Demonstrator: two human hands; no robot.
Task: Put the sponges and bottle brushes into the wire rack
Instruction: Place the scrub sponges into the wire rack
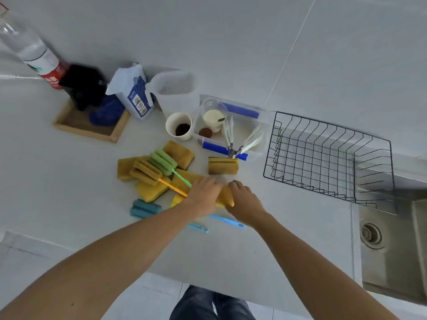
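Both hands — left hand (204, 195), right hand (245, 199) — cover a yellow sponge (226, 196) on the tabletop (277, 227), fingers hidden — grip state unclear; wire rack (330, 158) empty.

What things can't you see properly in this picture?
All in the head view:
- Yellow sponge: mostly covered by the left hand and right hand, so the grip is unclear.
- Light blue brush: its head end is hidden under the right hand.
- Clear bottle: top cut off by the left edge, label too blurred to read.
- Sink: cut off by the right edge.
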